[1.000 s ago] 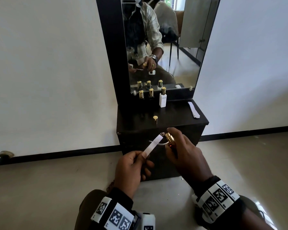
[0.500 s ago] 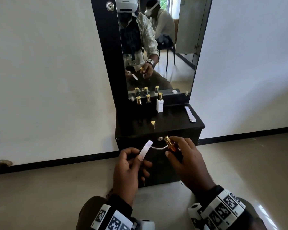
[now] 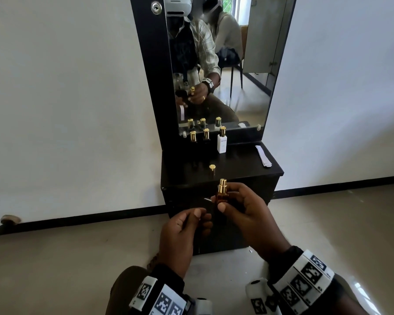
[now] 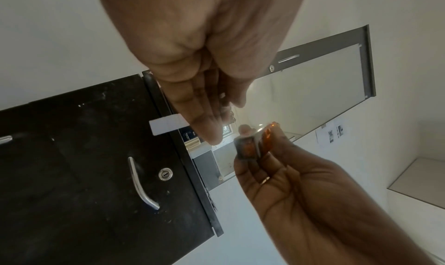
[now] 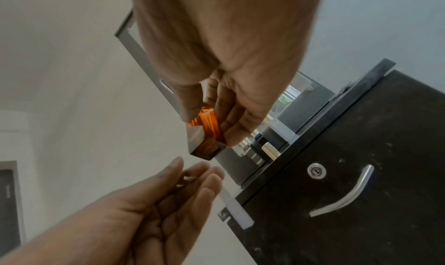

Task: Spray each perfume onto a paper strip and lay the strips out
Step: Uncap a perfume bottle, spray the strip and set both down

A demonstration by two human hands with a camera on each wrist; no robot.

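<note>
Amber perfume bottle [image 3: 221,194] is glass, likely slick and breakable; hold it by the flat sides, low on the body; paper strip [image 4: 167,124] is light and limp, so pinch it near one end; your right hand [image 3: 248,214] grips the bottle upright, uncapped, in front of the cabinet [image 3: 237,171]; your left hand [image 3: 182,233] pinches the strip, fingers nearly closed.

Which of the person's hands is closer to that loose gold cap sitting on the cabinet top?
Right. The right hand holds the amber bottle just below the gold cap; the left hand, pinching the paper strip, sits lower and further left.
</note>
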